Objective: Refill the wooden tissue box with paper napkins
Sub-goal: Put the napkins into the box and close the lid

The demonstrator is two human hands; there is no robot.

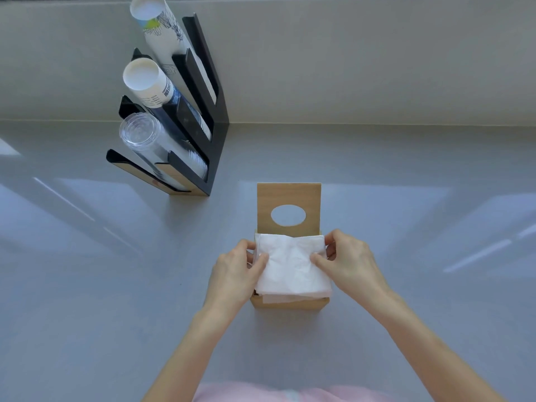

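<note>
A wooden tissue box (290, 303) stands on the grey counter in the middle of the head view. Its lid (289, 195), with an oval hole, is swung up and back. A stack of white paper napkins (290, 265) sits in the box mouth and rises above the rim. My left hand (235, 274) grips the stack's left side, thumb on top. My right hand (348, 264) grips the right side, thumb pressing the top sheet.
A black cup dispenser rack (203, 134) stands at the back left, holding two stacks of paper cups (148, 82) and a stack of clear plastic cups (145, 140). A pale wall (348, 68) runs along the counter's far edge.
</note>
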